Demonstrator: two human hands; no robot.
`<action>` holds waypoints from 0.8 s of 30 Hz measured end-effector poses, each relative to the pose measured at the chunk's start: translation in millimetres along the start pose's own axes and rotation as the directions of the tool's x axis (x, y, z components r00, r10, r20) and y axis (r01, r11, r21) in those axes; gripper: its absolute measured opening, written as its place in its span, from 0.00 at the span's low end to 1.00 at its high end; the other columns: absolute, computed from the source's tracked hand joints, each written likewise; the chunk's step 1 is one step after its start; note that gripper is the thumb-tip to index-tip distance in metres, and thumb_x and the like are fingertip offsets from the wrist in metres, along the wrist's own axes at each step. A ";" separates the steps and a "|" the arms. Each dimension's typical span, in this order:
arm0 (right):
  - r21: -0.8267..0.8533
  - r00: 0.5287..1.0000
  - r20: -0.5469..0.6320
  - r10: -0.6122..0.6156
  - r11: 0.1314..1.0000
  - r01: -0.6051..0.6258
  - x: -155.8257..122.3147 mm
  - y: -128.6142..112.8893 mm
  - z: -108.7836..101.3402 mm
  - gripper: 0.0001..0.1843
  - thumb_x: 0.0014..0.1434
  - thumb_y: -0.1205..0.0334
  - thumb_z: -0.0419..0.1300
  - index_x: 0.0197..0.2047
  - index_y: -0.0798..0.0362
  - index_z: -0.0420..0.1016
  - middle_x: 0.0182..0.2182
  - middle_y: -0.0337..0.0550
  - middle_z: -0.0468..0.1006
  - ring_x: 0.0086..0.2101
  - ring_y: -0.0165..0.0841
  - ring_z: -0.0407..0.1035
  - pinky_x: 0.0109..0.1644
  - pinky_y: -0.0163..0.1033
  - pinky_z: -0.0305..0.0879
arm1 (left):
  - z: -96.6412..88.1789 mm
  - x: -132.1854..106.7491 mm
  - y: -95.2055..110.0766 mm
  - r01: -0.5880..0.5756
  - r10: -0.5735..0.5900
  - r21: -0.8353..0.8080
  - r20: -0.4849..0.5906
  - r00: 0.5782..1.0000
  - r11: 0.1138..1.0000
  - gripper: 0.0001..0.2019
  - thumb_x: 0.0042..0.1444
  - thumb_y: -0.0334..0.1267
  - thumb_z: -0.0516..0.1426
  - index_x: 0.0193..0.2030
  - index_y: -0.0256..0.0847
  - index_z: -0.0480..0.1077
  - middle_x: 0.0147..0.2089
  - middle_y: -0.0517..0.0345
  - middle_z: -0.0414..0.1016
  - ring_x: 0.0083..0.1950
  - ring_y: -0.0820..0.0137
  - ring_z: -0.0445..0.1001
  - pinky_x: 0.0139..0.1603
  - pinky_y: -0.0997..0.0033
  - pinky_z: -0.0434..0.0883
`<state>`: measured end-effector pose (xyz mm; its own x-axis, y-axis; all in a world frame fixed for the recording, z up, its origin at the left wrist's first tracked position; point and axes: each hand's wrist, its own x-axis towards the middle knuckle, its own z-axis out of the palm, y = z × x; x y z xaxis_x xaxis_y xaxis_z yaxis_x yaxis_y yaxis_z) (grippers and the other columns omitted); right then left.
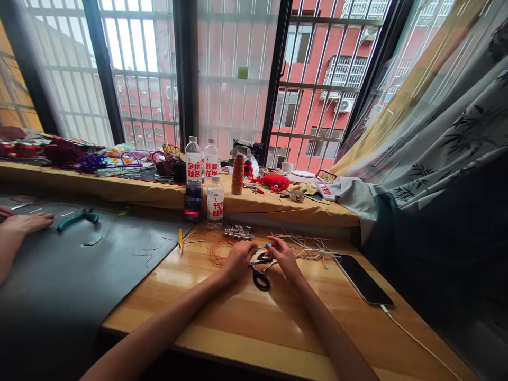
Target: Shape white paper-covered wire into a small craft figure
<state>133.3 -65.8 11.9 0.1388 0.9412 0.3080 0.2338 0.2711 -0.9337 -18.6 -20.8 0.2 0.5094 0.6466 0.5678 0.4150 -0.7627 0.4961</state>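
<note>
Black-handled scissors (261, 278) on the wooden counter (246, 328), just below and between both hands, left hand (238, 259) and right hand (283, 256) fingers pressed together above the scissors, pinching a small piece (261, 249) too tiny to identify

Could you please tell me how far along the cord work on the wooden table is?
Already cut, it seems: white cords lie loose by the right hand. In hand: the left hand and right hand meet fingertip to fingertip over the black scissors; what they hold is too small to tell. Left, probably: the orange cord coil and bead tray lie nearby.
</note>
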 end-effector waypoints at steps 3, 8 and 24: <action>-0.017 0.980 0.191 0.059 0.998 -0.057 -2.7 4.1 4.7 0.17 0.46 0.54 0.56 0.38 0.55 0.70 0.29 0.41 0.73 0.27 0.31 0.68 0.31 0.36 0.64 | -0.6 -1.6 1.8 0.081 -0.076 -0.115 0.042 0.996 0.990 0.09 0.54 0.35 0.47 0.38 0.40 0.66 0.35 0.57 0.72 0.35 0.71 0.69 0.37 0.73 0.63; -0.046 0.982 0.188 0.019 0.999 -0.010 -6.6 8.4 10.9 0.15 0.49 0.54 0.53 0.36 0.54 0.72 0.28 0.40 0.74 0.28 0.32 0.67 0.33 0.37 0.63 | -0.8 -2.4 2.7 0.126 -0.120 -0.147 0.046 0.992 0.981 0.07 0.53 0.36 0.49 0.35 0.39 0.66 0.32 0.58 0.72 0.33 0.71 0.69 0.34 0.74 0.63; -0.673 0.948 0.177 -0.263 0.671 0.312 -10.2 -7.9 3.8 0.07 0.53 0.67 0.50 0.28 0.54 0.67 0.29 0.44 0.70 0.31 0.31 0.63 0.35 0.34 0.57 | -4.4 3.7 6.2 0.316 -0.265 -0.475 0.173 0.949 0.821 0.08 0.45 0.40 0.53 0.25 0.36 0.66 0.22 0.62 0.67 0.26 0.75 0.63 0.27 0.77 0.59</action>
<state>126.5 -76.7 15.5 -0.1003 0.8571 0.5054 0.8477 0.3396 -0.4075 -17.5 -23.0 8.2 0.5033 0.8127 0.2935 0.1443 -0.4139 0.8988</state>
